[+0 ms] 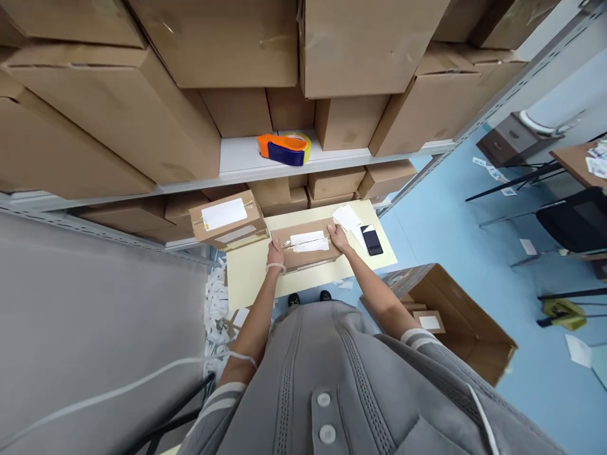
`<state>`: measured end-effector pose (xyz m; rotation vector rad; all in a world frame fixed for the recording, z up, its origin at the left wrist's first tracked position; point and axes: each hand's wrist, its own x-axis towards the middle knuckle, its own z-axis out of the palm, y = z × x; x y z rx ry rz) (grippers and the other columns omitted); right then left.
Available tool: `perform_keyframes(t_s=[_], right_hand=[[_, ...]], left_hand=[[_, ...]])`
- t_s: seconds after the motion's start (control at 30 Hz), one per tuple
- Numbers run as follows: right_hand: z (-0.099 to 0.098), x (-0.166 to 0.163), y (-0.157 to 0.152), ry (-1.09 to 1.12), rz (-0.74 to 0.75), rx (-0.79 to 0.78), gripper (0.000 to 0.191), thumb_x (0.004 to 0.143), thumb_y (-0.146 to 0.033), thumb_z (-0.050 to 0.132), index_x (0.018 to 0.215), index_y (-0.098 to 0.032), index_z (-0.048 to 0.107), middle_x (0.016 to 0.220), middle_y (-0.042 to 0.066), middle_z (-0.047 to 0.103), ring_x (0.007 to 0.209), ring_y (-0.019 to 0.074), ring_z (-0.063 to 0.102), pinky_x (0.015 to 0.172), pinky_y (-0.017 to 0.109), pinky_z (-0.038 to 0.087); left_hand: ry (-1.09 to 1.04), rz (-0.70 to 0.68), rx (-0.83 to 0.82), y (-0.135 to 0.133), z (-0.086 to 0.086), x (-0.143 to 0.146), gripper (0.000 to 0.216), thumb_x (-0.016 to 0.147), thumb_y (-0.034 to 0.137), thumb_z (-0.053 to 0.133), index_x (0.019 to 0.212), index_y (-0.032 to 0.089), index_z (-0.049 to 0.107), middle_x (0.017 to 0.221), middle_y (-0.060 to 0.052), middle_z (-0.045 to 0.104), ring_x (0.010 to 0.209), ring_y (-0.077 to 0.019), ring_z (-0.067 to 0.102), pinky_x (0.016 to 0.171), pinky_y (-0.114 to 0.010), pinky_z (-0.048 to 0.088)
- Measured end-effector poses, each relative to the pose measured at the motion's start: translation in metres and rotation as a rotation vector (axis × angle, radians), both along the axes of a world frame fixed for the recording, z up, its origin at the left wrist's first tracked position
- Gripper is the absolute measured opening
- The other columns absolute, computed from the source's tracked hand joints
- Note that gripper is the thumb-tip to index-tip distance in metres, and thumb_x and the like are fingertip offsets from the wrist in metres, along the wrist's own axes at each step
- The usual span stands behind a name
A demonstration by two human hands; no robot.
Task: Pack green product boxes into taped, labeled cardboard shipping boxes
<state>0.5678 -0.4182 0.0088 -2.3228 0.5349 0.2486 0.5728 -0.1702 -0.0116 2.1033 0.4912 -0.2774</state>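
A flat brown cardboard parcel [303,256] with white labels on top lies on a pale yellow table [251,272]. My left hand [275,253] grips its left end, fingers curled over the edge. My right hand [339,237] holds its right end the same way. A second labelled cardboard box [227,221] sits at the table's far left corner. White paper slips [347,218] and a black phone [372,240] lie to the right of the parcel.
Metal shelves stacked with cardboard boxes rise ahead, with an orange and blue tape dispenser [283,149] on one shelf [237,158]. An open carton [455,322] holding small parcels stands on the blue floor at my right. Paper scraps litter the floor at left. Chairs and desks stand far right.
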Motion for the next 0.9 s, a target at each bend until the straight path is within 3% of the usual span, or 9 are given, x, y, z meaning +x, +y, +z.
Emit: perform_keyframes(t_s=[0.07, 0.2, 0.53, 0.73, 0.9], right_hand=[[-0.002, 0.0, -0.002, 0.021, 0.026, 0.016, 0.047, 0.102, -0.048, 0.028, 0.13, -0.015, 0.046, 0.13, 0.015, 0.062, 0.119, 0.0206, 0.059, 0.095, 0.027, 0.044], [0.0, 0.002, -0.003, 0.11, 0.061, -0.057, 0.051, 0.1, -0.058, 0.024, 0.127, -0.018, 0.043, 0.121, 0.015, 0.066, 0.112, 0.0279, 0.062, 0.091, 0.036, 0.045], [-0.004, 0.004, 0.008, 0.139, 0.052, -0.278, 0.055, 0.1, -0.058, 0.017, 0.125, -0.015, 0.041, 0.105, 0.02, 0.069, 0.104, 0.0314, 0.065, 0.087, 0.038, 0.044], [-0.008, 0.007, 0.006, 0.144, 0.082, -0.307, 0.056, 0.101, -0.055, 0.015, 0.128, -0.013, 0.041, 0.107, 0.021, 0.069, 0.103, 0.0314, 0.065, 0.086, 0.038, 0.045], [-0.009, 0.007, 0.005, 0.132, 0.079, -0.315, 0.059, 0.101, -0.056, 0.015, 0.129, -0.012, 0.042, 0.108, 0.021, 0.069, 0.103, 0.0313, 0.065, 0.086, 0.038, 0.045]], left_hand=[[0.021, 0.01, 0.007, 0.001, -0.005, 0.001, 0.059, 0.097, 0.059, 0.027, 0.128, 0.015, 0.052, 0.128, -0.018, 0.064, 0.121, -0.0302, 0.06, 0.101, -0.043, 0.047], [0.063, 0.006, 0.014, 0.003, -0.012, 0.002, 0.059, 0.098, 0.056, 0.023, 0.134, 0.015, 0.047, 0.132, -0.017, 0.062, 0.123, -0.0294, 0.058, 0.102, -0.043, 0.045], [0.078, 0.007, 0.038, 0.003, -0.016, 0.003, 0.06, 0.095, 0.06, 0.035, 0.137, 0.019, 0.043, 0.134, -0.014, 0.061, 0.122, -0.0271, 0.059, 0.101, -0.038, 0.045], [0.081, -0.009, 0.113, 0.0, -0.011, 0.002, 0.06, 0.096, 0.059, 0.029, 0.139, 0.017, 0.041, 0.134, -0.017, 0.06, 0.121, -0.0316, 0.059, 0.101, -0.046, 0.045], [0.053, -0.009, 0.274, -0.008, -0.001, 0.0, 0.067, 0.095, 0.058, 0.032, 0.147, 0.014, 0.032, 0.14, -0.022, 0.054, 0.128, -0.0349, 0.053, 0.105, -0.051, 0.04]])
